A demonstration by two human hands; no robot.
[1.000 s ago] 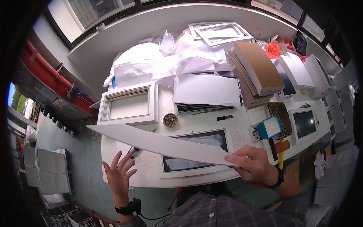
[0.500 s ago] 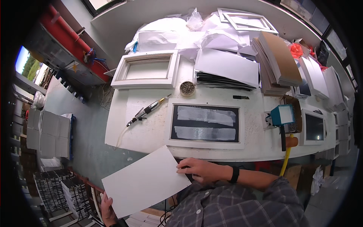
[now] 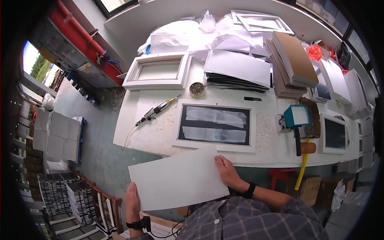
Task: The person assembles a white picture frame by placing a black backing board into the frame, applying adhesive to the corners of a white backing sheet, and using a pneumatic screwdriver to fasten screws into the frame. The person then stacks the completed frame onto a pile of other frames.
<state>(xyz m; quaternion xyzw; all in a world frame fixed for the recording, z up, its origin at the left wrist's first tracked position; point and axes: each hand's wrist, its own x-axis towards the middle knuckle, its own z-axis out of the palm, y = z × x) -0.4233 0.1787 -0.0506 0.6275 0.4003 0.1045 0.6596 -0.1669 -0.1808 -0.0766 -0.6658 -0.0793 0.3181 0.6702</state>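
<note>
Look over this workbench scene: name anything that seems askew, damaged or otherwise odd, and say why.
The dark panel in the white frame on the table carries two uneven whitish smears. Crumpled white paper is heaped at the far end. Nothing looks spilled or broken.

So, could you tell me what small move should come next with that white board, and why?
Probably carry the white board forward over the frame on the table. Both hands, left hand and right hand, hold it off the table's near edge, and the frame's dark opening lies uncovered just ahead.
</note>
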